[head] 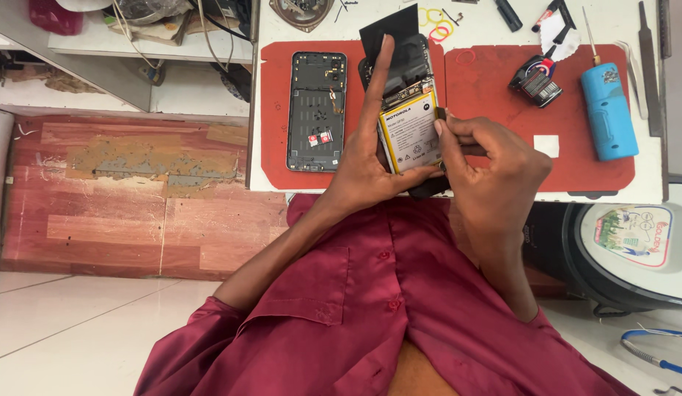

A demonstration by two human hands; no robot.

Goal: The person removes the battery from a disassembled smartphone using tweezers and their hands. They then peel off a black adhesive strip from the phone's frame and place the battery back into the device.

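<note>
The left hand [367,165] cradles an opened phone [408,110] above the table's edge, index finger stretched along its glossy yellow-framed battery (flat, rectangular). The right hand [491,165] pinches the phone's right rim. A dark plastic back cover [316,110] lies on the red mat [275,110] beside it.

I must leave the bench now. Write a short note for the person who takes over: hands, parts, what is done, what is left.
Left hand holds the opened phone above the red mat, index finger along its left edge.
Right hand pinches at the right edge of the yellow-bordered battery.
Done: back cover is off and lies on the mat, left of the phone.
Left: battery still sits in the phone.
Blue tool lies to the right.
</note>
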